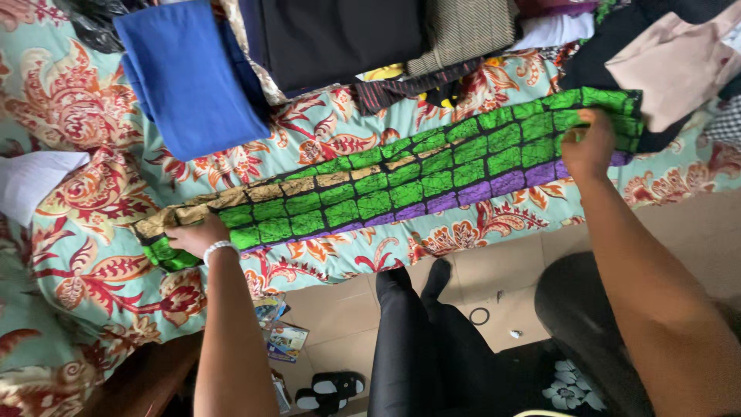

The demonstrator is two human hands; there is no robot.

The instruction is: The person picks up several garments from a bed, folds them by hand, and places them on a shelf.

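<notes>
1. Bottom of frame: tiled floor (502,270), the person's dark-clad legs (417,347), a black sandal (332,384) and a small ring (479,316) on the tiles. Both forearms rise from the lower edge; the elbows are cut off.
2. Left hand (197,235), lower left, with a pale bracelet (217,248) at the wrist: fingers clenched on one end of the green, purple and tan block-print cloth (401,181). Fingertips are buried under the fabric.
3. Right hand (588,147), upper right: fingers pinch the cloth's opposite end. The two grips hold the folded strip taut and flat, diagonal across the floral bedsheet (93,193).
4. How many layers the strip has is not discernible; its far end merges into dark clothing.
5. Top of frame: a folded blue fabric (193,77), a black garment (340,38) and a pink garment (679,66), all cropped by the frame edges.
</notes>
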